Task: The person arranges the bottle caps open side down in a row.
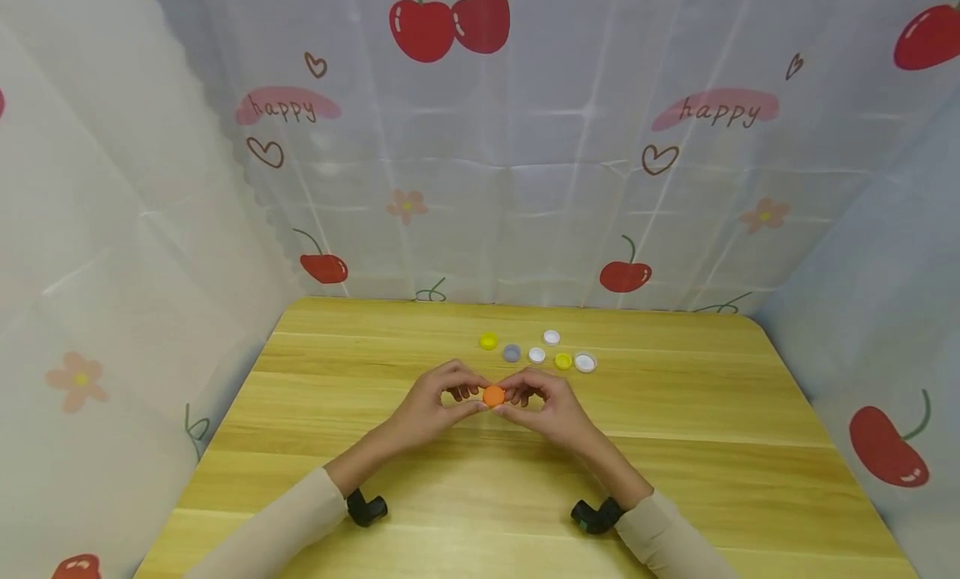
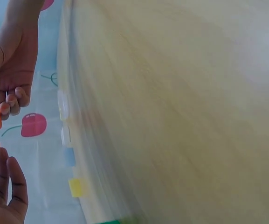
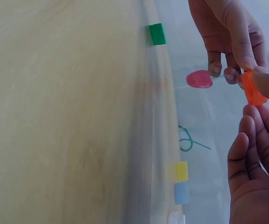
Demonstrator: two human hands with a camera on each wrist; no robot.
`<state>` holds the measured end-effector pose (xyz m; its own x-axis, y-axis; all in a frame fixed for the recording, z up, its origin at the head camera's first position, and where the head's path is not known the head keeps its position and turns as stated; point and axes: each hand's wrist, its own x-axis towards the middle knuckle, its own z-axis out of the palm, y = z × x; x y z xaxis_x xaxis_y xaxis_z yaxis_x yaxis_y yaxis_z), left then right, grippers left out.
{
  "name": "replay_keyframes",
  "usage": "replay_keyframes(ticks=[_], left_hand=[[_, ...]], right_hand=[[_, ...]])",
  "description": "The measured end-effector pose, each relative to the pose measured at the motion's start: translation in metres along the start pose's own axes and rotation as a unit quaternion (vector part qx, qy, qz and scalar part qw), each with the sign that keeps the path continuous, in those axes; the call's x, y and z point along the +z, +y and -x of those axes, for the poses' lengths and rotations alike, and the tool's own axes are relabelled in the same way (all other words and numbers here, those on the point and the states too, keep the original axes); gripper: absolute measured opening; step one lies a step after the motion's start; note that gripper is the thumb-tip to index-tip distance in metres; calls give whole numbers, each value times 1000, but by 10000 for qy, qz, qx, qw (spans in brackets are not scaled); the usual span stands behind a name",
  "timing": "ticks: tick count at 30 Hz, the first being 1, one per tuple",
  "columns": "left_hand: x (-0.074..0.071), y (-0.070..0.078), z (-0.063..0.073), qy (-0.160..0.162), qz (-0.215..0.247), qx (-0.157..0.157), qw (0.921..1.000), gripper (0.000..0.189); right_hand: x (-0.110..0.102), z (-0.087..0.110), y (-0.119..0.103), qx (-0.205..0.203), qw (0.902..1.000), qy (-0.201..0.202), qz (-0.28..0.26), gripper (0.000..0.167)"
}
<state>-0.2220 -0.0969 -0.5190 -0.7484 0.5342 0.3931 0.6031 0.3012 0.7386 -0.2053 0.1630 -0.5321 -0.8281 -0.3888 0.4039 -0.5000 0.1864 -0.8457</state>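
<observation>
An orange bottle cap point(image 1: 493, 396) is held up between both hands over the table, its round top facing the head camera. My left hand point(image 1: 431, 404) pinches its left side between thumb and forefinger. From the other side, the thumb and forefinger of my right hand point(image 1: 551, 406) pinch it too. The other fingers of both hands are loosely bent. Seen from the right wrist, the orange cap point(image 3: 254, 88) has its side wall in view. Just beyond the hands lie a grey-blue cap point(image 1: 512, 353) and a white cap point(image 1: 537, 356).
Farther back are a yellow cap point(image 1: 488, 341) and another white cap point(image 1: 551, 337). To the right lie a second yellow cap point(image 1: 563, 361) and a wider white cap point(image 1: 586, 362). A green cap point(image 3: 157, 34) shows in the right wrist view. A printed curtain point(image 1: 487, 229) surrounds the wooden table point(image 1: 465, 521).
</observation>
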Motion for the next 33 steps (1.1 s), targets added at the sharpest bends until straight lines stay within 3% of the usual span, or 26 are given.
replay_keyframes(ticks=[5, 11, 18, 23, 33], left_hand=[[-7, -5, 12, -144, -653, -22, 9978, 24], [-18, -9, 30, -146, -1488, -352, 9881, 21], [-30, -13, 49, -344, -1697, -796, 9817, 20], [-35, -14, 54, -593, -1928, -1111, 9731, 19], [-37, -18, 56, -725, -2339, -1298, 9608, 21]], right_hand=[[12, -3, 1, 183, 9984, -365, 387, 24], [32, -14, 2, 393, 9928, -821, 784, 24], [55, -22, -1, 705, 9823, -1356, 1080, 23], [67, -28, -4, 660, 9761, -1578, 1337, 24], [78, -39, -6, 731, 9626, -1822, 1867, 21]])
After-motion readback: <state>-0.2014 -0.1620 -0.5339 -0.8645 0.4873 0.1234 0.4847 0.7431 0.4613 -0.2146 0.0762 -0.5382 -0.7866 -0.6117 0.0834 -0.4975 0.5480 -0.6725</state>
